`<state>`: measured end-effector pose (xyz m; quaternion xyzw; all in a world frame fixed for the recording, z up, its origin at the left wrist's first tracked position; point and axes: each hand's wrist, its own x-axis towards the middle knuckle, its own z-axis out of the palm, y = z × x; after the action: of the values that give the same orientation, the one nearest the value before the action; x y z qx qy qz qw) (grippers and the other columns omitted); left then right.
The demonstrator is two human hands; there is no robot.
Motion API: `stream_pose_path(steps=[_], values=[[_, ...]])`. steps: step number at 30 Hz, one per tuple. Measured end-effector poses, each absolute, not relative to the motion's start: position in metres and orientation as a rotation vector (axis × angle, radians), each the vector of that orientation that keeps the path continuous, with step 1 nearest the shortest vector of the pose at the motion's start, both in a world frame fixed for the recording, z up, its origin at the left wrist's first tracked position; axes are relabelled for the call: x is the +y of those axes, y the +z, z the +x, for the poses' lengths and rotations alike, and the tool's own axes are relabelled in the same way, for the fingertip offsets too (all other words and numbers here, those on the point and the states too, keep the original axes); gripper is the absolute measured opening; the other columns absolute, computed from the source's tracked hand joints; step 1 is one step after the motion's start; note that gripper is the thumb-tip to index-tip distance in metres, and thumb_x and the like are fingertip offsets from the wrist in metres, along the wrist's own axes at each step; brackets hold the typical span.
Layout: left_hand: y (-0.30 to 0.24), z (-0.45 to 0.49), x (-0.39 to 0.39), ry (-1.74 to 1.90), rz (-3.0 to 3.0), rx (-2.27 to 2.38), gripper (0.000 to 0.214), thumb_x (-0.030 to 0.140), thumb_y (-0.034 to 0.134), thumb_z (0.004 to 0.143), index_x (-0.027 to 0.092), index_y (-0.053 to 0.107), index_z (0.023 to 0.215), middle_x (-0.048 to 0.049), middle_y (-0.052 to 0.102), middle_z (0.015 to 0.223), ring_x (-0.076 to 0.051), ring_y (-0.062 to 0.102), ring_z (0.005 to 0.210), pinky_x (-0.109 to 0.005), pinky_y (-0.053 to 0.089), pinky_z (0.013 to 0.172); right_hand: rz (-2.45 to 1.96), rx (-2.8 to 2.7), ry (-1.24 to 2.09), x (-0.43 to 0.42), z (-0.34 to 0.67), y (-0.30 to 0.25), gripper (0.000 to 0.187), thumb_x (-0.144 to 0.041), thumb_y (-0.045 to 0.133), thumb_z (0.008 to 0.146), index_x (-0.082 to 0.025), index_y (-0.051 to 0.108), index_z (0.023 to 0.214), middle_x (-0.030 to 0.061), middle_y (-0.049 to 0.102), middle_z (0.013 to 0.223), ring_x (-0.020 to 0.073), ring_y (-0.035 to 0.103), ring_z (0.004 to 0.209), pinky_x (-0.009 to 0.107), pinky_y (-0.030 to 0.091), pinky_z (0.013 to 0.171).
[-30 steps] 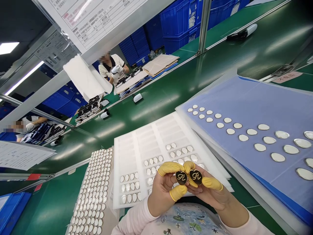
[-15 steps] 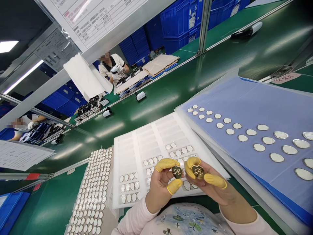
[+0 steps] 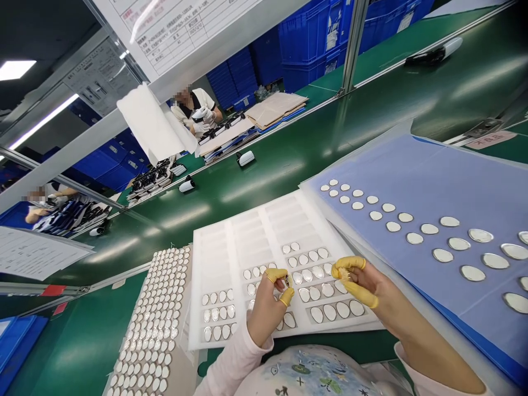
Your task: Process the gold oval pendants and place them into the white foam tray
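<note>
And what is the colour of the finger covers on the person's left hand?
Yellow finger covers on the left hand; best seen in the head view.

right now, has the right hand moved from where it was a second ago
Yes. Judged against the white tray, the right hand has shifted rightward, toward the tray's right edge.

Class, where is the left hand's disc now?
In the head view, the disc is low, just right of centre, pinched by the left hand over the tray.
</note>
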<state>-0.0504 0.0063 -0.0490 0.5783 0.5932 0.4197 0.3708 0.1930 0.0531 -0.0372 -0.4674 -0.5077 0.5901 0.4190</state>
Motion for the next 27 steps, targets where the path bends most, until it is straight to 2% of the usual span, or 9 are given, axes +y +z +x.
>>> stream_pose_path(steps=[4, 8, 10, 13, 16, 18, 21, 24, 27], values=[[-0.052, -0.052, 0.003, 1.108, 1.243, 1.419, 0.032, 0.012, 0.065, 0.080, 0.020, 0.061, 0.110, -0.0028, 0.063, 0.092, -0.015, 0.058, 0.083, -0.034, 0.049, 0.084, -1.540, -1.784, 1.075, 0.057, 0.181, -0.045, 0.024, -0.037, 0.059, 0.080, -0.025, 0.059, 0.101, -0.0070, 0.042, 0.059, 0.0174, 0.046, 0.051, 0.030, 0.040, 0.053], [-0.036, -0.054, 0.002, 1.252, 1.026, 1.317, 0.036, 0.020, 0.076, 0.077, 0.021, 0.063, 0.111, -0.0030, 0.064, 0.096, -0.014, 0.060, 0.087, -0.032, 0.051, 0.088, -1.523, -2.163, 0.871, 0.052, 0.148, -0.043, 0.026, -0.029, 0.054, 0.086, -0.021, 0.061, 0.110, 0.0052, 0.067, 0.086, 0.0247, 0.067, 0.077, 0.033, 0.049, 0.066], [-0.026, -0.056, 0.000, 1.301, 0.986, 1.244, 0.039, 0.023, 0.081, 0.076, 0.021, 0.064, 0.110, -0.0035, 0.065, 0.098, -0.014, 0.062, 0.089, -0.032, 0.052, 0.089, -1.464, -2.243, 0.845, 0.049, 0.128, -0.043, 0.021, -0.022, 0.058, 0.084, -0.021, 0.064, 0.104, 0.0085, 0.071, 0.096, 0.0276, 0.069, 0.086, 0.035, 0.049, 0.073], [-0.014, -0.055, -0.005, 1.349, 0.988, 1.140, 0.040, 0.024, 0.084, 0.075, 0.022, 0.064, 0.109, -0.0039, 0.065, 0.101, -0.014, 0.064, 0.089, -0.030, 0.053, 0.087, -1.430, -2.287, 0.855, 0.047, 0.107, -0.048, 0.013, -0.015, 0.062, 0.080, -0.019, 0.066, 0.092, 0.0101, 0.070, 0.090, 0.0281, 0.068, 0.078, 0.035, 0.047, 0.069], [-0.006, -0.052, -0.012, 1.348, 1.032, 1.061, 0.038, 0.023, 0.083, 0.077, 0.023, 0.064, 0.111, -0.0034, 0.065, 0.102, -0.013, 0.064, 0.089, -0.028, 0.054, 0.085, -1.422, -2.259, 0.892, 0.048, 0.104, -0.048, 0.014, -0.016, 0.062, 0.079, -0.018, 0.065, 0.092, 0.0110, 0.069, 0.089, 0.0269, 0.066, 0.071, 0.034, 0.046, 0.061], [-0.003, -0.050, -0.014, 1.333, 1.058, 1.021, 0.038, 0.023, 0.082, 0.079, 0.024, 0.064, 0.112, -0.0034, 0.065, 0.103, -0.013, 0.064, 0.090, -0.027, 0.055, 0.083, -1.398, -2.201, 0.922, 0.047, 0.111, -0.041, 0.013, -0.023, 0.054, 0.089, -0.019, 0.063, 0.097, 0.0086, 0.069, 0.088, 0.0241, 0.065, 0.072, 0.033, 0.048, 0.063], [0.000, -0.045, -0.014, 1.328, 1.093, 0.984, 0.036, 0.024, 0.081, 0.080, 0.024, 0.064, 0.112, -0.0038, 0.065, 0.103, -0.014, 0.064, 0.090, -0.028, 0.055, 0.081, -1.209, -1.917, 1.142, 0.041, 0.126, -0.023, 0.027, -0.039, 0.039, 0.101, -0.023, 0.060, 0.094, 0.0033, 0.065, 0.081, 0.0191, 0.060, 0.069, 0.031, 0.050, 0.065], [0.004, -0.039, -0.012, 1.322, 1.130, 0.957, 0.036, 0.025, 0.082, 0.079, 0.022, 0.063, 0.109, -0.0039, 0.065, 0.097, -0.014, 0.064, 0.086, -0.029, 0.056, 0.081, -0.993, -1.618, 1.385, 0.032, 0.134, -0.003, 0.033, -0.053, 0.053, 0.095, -0.023, 0.058, 0.082, -0.0015, 0.055, 0.067, 0.0158, 0.048, 0.060, 0.028, 0.042, 0.056], [0.007, -0.034, -0.010, 1.290, 1.130, 0.933, 0.036, 0.028, 0.082, 0.079, 0.022, 0.062, 0.108, -0.0037, 0.064, 0.094, -0.014, 0.064, 0.085, -0.029, 0.055, 0.080, -0.931, -1.514, 1.515, 0.027, 0.133, 0.010, 0.036, -0.053, 0.060, 0.092, -0.023, 0.056, 0.073, -0.0024, 0.051, 0.065, 0.0145, 0.043, 0.060, 0.027, 0.039, 0.056]])
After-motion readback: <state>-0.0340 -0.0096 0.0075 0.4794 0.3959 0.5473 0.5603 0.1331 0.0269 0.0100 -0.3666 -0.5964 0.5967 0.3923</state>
